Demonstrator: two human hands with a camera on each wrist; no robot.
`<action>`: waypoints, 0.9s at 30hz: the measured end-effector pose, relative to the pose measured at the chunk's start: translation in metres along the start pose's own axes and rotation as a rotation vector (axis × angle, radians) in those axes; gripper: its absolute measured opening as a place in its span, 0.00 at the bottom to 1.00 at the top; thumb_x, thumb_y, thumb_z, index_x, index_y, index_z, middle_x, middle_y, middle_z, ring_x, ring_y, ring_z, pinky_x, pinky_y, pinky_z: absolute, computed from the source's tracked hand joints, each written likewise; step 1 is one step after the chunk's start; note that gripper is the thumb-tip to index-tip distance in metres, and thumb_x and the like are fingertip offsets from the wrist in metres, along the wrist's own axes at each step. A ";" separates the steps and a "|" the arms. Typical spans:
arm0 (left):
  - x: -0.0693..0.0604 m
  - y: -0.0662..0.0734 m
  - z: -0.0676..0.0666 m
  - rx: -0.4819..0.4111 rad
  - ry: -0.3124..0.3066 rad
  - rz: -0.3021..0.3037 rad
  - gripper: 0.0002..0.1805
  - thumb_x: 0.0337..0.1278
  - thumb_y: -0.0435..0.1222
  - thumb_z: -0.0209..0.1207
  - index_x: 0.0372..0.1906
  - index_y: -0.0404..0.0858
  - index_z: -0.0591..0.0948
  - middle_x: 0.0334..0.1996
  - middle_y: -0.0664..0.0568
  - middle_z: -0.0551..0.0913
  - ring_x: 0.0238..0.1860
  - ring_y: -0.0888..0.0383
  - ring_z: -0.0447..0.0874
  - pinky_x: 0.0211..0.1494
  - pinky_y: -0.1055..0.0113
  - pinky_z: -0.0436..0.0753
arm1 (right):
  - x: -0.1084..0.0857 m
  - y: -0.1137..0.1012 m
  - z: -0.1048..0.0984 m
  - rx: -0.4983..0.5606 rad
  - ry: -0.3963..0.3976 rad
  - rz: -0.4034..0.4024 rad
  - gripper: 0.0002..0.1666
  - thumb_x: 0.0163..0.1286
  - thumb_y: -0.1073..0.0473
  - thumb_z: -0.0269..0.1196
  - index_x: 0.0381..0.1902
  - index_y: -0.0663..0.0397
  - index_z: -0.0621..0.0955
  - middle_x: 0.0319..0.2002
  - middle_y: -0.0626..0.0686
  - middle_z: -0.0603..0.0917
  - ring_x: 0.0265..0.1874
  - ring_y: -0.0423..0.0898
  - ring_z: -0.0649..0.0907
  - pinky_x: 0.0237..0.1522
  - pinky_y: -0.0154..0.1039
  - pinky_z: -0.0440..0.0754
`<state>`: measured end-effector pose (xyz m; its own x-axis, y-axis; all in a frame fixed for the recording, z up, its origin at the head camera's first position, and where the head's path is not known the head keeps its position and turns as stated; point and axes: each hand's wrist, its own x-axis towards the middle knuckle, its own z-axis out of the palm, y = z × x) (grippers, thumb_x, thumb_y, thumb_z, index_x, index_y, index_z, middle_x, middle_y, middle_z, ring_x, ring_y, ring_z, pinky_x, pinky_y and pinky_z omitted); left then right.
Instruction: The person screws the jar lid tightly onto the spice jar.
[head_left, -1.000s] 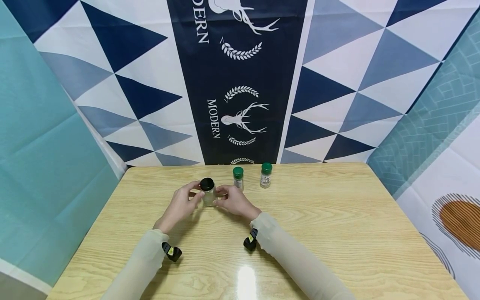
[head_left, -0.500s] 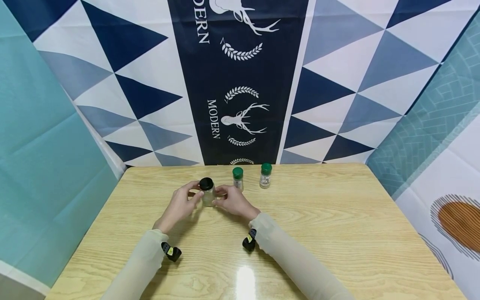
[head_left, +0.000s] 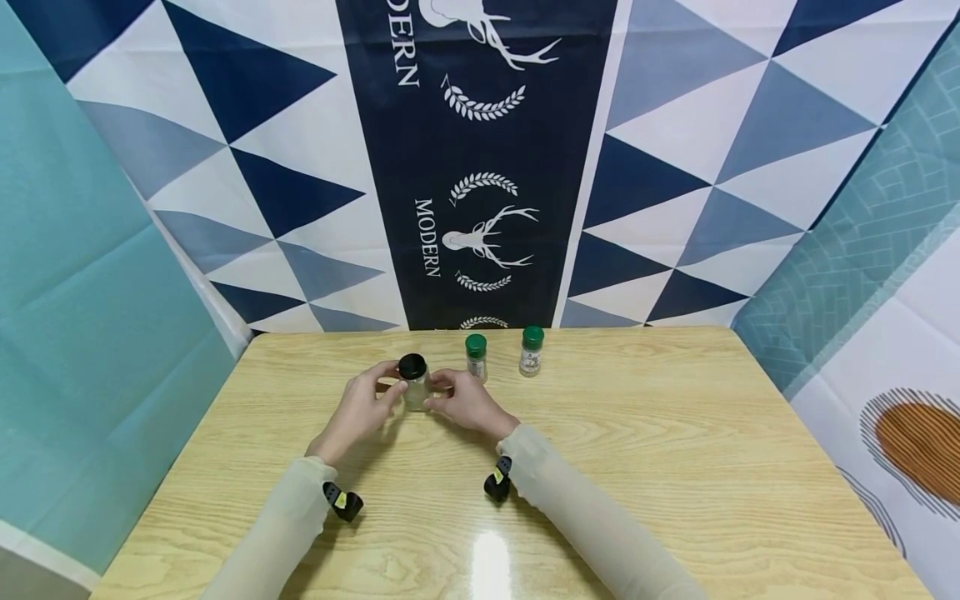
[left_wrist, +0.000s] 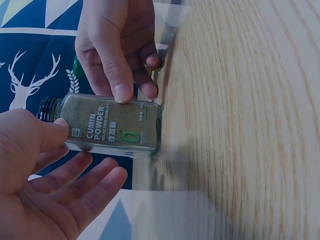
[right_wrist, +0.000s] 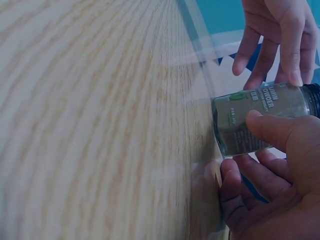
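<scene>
A glass jar of cumin powder (head_left: 417, 397) with a black lid (head_left: 412, 366) is upright at the table's back left of centre, its label legible in the left wrist view. The left hand (head_left: 363, 412) pinches it near the neck, thumb on the front and fingers behind. Lower on the opposite side, the right hand (head_left: 472, 405) holds the jar's body between thumb and fingers. Whether the base touches the wood or hovers just over it, I cannot tell. Behind the right hand stands a green-capped shaker (head_left: 476, 357), its lower part partly hidden.
Another green-capped shaker (head_left: 531, 352) stands farther right, close to the table's back edge. The wooden table (head_left: 645, 467) meets a patterned cloth (head_left: 480, 150) at the back. Teal cloth (head_left: 97, 292) hangs on the left.
Hardly anything differs. The jar appears a touch higher in the head view, with both hands keeping their hold on it.
</scene>
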<state>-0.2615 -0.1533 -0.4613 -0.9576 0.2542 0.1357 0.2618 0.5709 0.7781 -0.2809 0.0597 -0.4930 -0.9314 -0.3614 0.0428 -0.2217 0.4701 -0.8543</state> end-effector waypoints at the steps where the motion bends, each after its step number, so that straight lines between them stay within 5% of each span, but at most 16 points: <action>1: 0.000 0.000 0.000 -0.002 -0.002 -0.001 0.24 0.75 0.37 0.59 0.71 0.37 0.74 0.60 0.38 0.82 0.53 0.40 0.87 0.39 0.64 0.90 | 0.000 0.000 0.000 0.001 0.000 -0.002 0.28 0.70 0.59 0.70 0.65 0.59 0.79 0.61 0.58 0.85 0.53 0.51 0.86 0.55 0.43 0.86; 27: 0.002 0.002 -0.002 0.033 -0.011 -0.010 0.23 0.76 0.38 0.58 0.70 0.38 0.75 0.60 0.39 0.82 0.52 0.42 0.87 0.41 0.61 0.90 | 0.003 0.001 0.000 -0.003 0.002 -0.010 0.28 0.71 0.58 0.69 0.66 0.59 0.78 0.62 0.59 0.84 0.56 0.53 0.85 0.57 0.46 0.86</action>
<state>-0.2632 -0.1537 -0.4583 -0.9589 0.2568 0.1206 0.2559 0.5988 0.7589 -0.2842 0.0589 -0.4941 -0.9297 -0.3646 0.0526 -0.2320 0.4686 -0.8524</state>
